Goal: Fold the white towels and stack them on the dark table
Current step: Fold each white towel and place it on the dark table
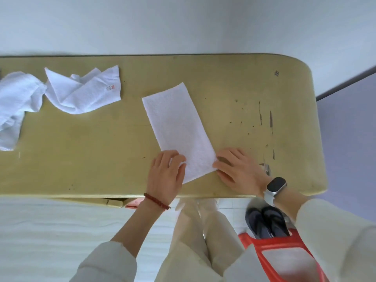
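A white towel (pixel 179 127), folded into a long narrow strip, lies at a slant in the middle of the yellowish table (pixel 81 159). My left hand (pixel 165 174) pinches the strip's near left corner, thumb on top. My right hand (pixel 238 169) pinches the near right corner, fingers curled at the towel's edge. Two more white towels lie unfolded at the left: a crumpled one with a small red mark (pixel 85 90) and a bunched one (pixel 16 104) at the far left edge.
The table's right end is rounded and scratched (pixel 270 119). A red plastic stool (pixel 284 253) stands by my legs at the lower right. A white surface (pixel 50 231) lies below the table's near edge at the left. A pale wall runs behind the table.
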{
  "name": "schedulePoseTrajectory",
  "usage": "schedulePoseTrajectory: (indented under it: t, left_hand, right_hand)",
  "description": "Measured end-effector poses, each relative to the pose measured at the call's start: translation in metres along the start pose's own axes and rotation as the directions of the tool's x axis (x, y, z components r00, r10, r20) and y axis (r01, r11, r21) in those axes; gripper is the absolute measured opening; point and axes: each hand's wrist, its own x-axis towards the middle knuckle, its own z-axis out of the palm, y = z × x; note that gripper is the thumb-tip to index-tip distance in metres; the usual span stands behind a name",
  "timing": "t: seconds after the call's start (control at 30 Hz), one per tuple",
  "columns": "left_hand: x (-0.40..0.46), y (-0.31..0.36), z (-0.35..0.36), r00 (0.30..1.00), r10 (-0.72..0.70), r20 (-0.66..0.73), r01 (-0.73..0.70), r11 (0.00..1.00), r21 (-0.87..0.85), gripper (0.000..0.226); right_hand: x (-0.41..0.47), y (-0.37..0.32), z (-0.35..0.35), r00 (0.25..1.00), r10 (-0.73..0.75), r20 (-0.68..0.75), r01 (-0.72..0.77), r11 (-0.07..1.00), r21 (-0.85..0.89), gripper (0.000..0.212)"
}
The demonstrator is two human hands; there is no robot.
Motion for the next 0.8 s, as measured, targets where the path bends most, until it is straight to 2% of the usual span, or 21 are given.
schedulePoseTrajectory:
  t: [0.13, 0.27, 0.4, 0.5, 0.7, 0.77, 0.8]
  left_hand:
    - [-0.032, 0.003, 0.007, 0.997, 0.035, 0.066, -0.035, 0.999, -0.006, 0.003]
    - [-0.029, 0.013, 0.01, 0.996, -0.058, 0.062, 0.051, 0.992, 0.114, 0.026]
    - [-0.018, 0.03, 0.016, 0.979, -0.2, 0.046, 0.184, 0.954, 0.236, 0.04]
    - [-0.014, 0.038, 0.021, 0.974, -0.228, 0.018, 0.212, 0.928, 0.307, 0.037]
    - [-0.016, 0.023, 0.024, 0.999, 0.03, -0.033, -0.016, 0.932, 0.363, 0.016]
    - [-0.016, 0.016, 0.022, 0.993, 0.113, -0.021, -0.097, 0.925, 0.368, 0.004]
    - [-0.016, 0.012, 0.019, 0.989, 0.145, -0.001, -0.135, 0.923, 0.362, 0.006]
  right_hand:
    - [0.004, 0.001, 0.004, 0.999, -0.053, 0.001, 0.052, 0.986, -0.158, 0.011]
    - [0.01, -0.004, 0.003, 0.993, -0.113, 0.041, 0.12, 0.93, -0.347, 0.022]
    - [0.021, -0.005, -0.002, 0.988, -0.133, 0.076, 0.152, 0.917, -0.37, 0.025]
    - [0.02, -0.003, 0.0, 0.988, -0.127, 0.086, 0.149, 0.929, -0.338, 0.024]
    - [0.014, -0.002, -0.004, 0.99, -0.124, 0.068, 0.14, 0.934, -0.327, 0.032]
    - [0.017, -0.004, -0.006, 0.988, -0.142, 0.059, 0.153, 0.926, -0.344, 0.029]
    - [0.02, -0.005, -0.005, 0.988, -0.144, 0.057, 0.155, 0.925, -0.346, 0.026]
